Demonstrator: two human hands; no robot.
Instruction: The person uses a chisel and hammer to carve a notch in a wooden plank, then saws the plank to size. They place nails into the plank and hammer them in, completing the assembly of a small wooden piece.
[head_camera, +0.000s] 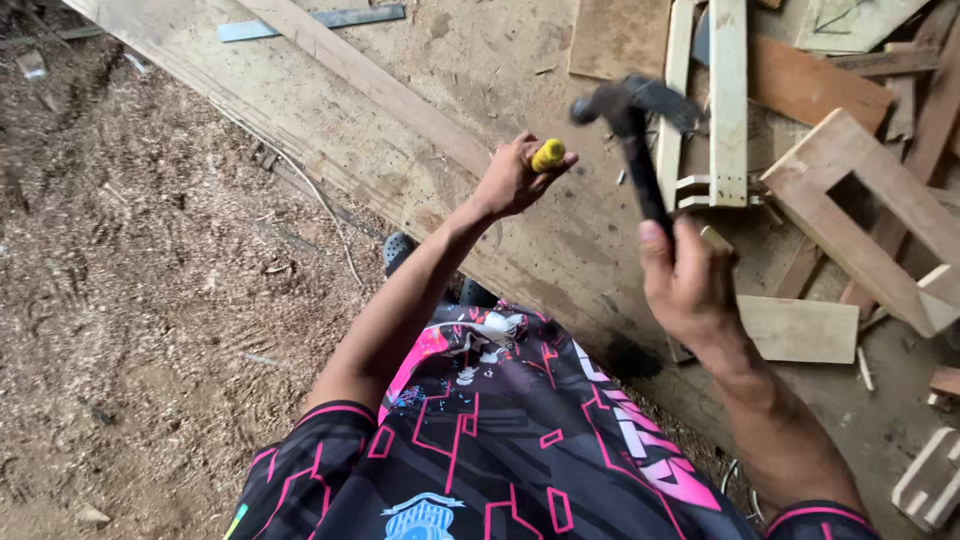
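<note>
Head view: two bare hands over a sawdust-strewn plywood workbench (520, 60).

Right hand (690, 285) is wrapped tightly round the handle of a black steel claw hammer (635, 135), its head raised above the bench. Left hand (515, 175) pinches a small yellow cylindrical piece (547, 155) in its fingertips, near pale wooden frames (725, 100).

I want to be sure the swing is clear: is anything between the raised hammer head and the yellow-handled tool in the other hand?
Nothing visible. The hammer in the right hand is raised right of the yellow-handled tool in the left hand; only bare board shows behind the gap.
</note>
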